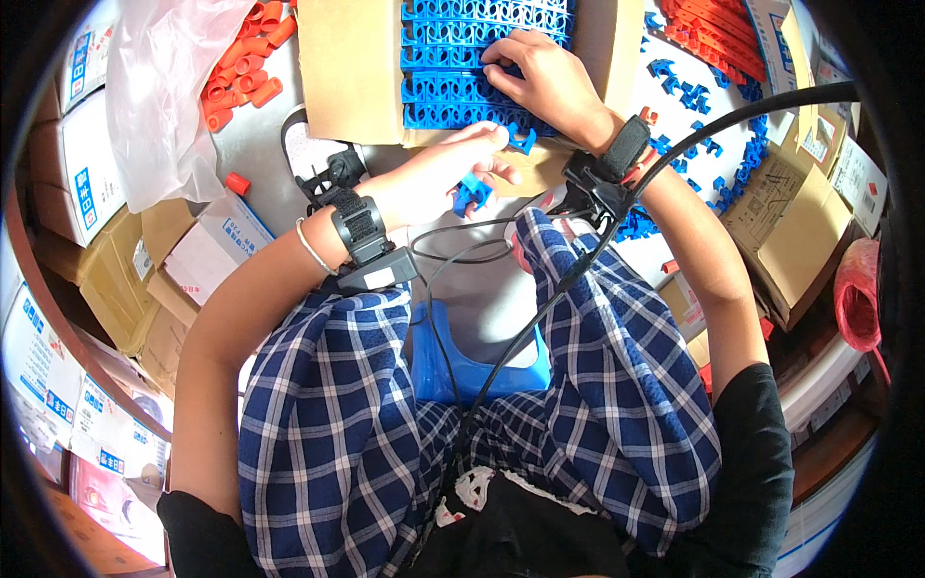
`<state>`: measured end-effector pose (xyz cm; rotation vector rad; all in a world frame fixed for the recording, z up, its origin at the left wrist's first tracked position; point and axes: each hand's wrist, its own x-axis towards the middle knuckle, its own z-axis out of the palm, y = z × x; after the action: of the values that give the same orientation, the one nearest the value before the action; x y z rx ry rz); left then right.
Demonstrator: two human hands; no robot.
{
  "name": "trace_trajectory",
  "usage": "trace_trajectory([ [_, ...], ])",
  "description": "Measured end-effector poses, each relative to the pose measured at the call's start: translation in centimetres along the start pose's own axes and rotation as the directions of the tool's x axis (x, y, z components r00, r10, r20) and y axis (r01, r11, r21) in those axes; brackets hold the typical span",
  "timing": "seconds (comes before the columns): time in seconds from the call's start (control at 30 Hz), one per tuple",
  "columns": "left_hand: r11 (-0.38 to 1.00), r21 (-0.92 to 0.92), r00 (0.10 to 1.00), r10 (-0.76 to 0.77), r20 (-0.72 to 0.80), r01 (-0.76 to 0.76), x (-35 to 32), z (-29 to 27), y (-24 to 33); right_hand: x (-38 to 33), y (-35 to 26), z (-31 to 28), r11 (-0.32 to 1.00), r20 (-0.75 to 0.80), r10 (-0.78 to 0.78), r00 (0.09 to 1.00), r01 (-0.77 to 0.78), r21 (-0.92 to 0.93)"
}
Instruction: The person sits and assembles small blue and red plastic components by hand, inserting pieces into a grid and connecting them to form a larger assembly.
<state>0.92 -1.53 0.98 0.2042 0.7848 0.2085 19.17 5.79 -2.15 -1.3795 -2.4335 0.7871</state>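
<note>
Head view: an open cardboard box (352, 87) holds neat rows of blue plastic clips (462, 91). The right hand (544, 77) rests on those rows, fingers curled onto a clip at the stack's right side. Just below the box, the left hand (448, 169) pinches a loose blue clip (472, 191) — thumb and fingers closed round it. Orange clips (241, 63) lie left of the box.

Clips (482, 58) in box (352, 72), loose clips (699, 144) R.
</note>
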Motion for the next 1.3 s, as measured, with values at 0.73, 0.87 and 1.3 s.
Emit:
trace_trajectory([
  [0.73, 0.999, -0.021, 0.997, 0.025, -0.074, -0.026, -0.3, 0.3, -0.1, -5.4, -3.2, -4.7, 0.922, 0.094, -0.039, 0.995, -0.001, 0.387],
  [0.87, 0.999, 0.001, 0.998, 0.038, -0.057, -0.038, -0.2, 0.6, 0.0, -6.9, -3.2, -4.0, 0.929, 0.168, 0.031, 0.985, -0.090, 0.358],
  [1.3, 0.998, -0.024, 0.997, -0.060, -0.046, 0.059, -0.4, 0.7, 0.7, -2.6, 0.0, -2.7, 0.987, -0.110, 0.083, 0.990, -0.066, 0.145],
])
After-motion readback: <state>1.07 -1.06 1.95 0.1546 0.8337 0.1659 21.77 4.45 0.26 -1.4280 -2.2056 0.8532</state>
